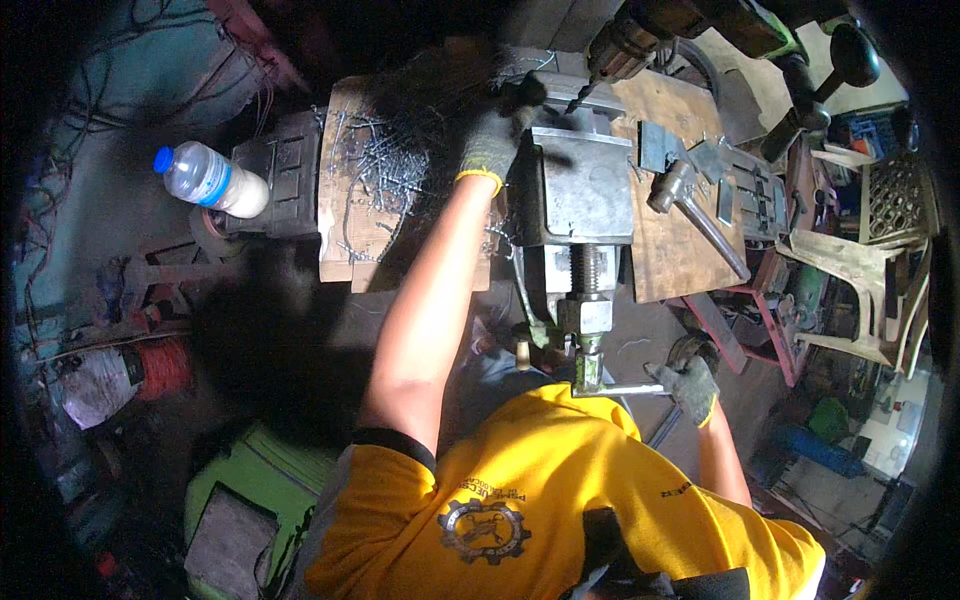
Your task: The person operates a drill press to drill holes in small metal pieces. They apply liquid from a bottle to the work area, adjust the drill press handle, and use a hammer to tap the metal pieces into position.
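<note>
A grey machine vise (580, 190) stands in the middle, its threaded screw pointing toward me. Over its far jaw hangs a drill bit (578, 98) in a drill chuck (622, 48). My left hand (500, 128), in a grey glove with a yellow cuff, reaches to the left side of the vise jaws. Its fingers are in dark shadow, so their grip and anything in them are hidden. Low on the right, my gloved right hand (688, 388) is closed at the end of the vise's handle bar (625, 390).
Metal shavings (385, 165) litter a wooden board (340, 225) on the left, near a blue-capped bottle (215, 180). On the right board (660, 265) lie a hammer (700, 215) and flat metal plates (660, 148). Beyond are a plastic chair (850, 290) and a green seat (270, 460).
</note>
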The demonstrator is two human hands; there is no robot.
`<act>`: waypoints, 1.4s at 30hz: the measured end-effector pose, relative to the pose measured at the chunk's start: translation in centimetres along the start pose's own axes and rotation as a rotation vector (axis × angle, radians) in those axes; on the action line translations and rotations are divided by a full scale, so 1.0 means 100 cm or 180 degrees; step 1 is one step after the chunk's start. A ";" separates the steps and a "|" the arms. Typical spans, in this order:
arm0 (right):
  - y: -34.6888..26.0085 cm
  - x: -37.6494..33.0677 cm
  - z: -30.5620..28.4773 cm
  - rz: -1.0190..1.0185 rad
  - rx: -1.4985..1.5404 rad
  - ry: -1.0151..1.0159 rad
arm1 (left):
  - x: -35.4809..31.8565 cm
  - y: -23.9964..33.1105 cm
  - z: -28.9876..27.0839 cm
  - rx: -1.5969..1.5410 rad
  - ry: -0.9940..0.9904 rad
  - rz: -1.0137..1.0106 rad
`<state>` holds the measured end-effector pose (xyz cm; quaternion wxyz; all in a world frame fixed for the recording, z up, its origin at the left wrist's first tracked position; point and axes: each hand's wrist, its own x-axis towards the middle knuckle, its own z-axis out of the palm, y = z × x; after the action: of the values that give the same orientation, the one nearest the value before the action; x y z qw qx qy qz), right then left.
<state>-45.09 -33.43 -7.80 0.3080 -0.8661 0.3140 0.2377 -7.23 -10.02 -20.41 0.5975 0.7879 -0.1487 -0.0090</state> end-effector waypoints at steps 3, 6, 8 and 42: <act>-0.020 -0.021 -0.005 -0.0415 -0.0547 0.0153 | 0.002 -0.004 -0.001 0.0168 0.0056 -0.0004; -0.042 -0.049 -0.016 -0.0327 -0.1031 -0.0130 | 0.005 -0.002 -0.003 0.0116 -0.0015 0.0015; -0.058 -0.064 -0.018 -0.0801 -0.0511 0.0052 | 0.004 0.001 -0.004 0.0115 0.0033 0.0105; -0.064 -0.069 -0.024 -0.1307 -0.0695 -0.0156 | -0.048 -0.002 0.036 0.0856 0.0416 0.1205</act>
<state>-44.91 -28.36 0.50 0.2619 -0.9339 0.0961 0.2236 -12.52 -12.18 -22.38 0.4866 0.8174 -0.2546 0.1741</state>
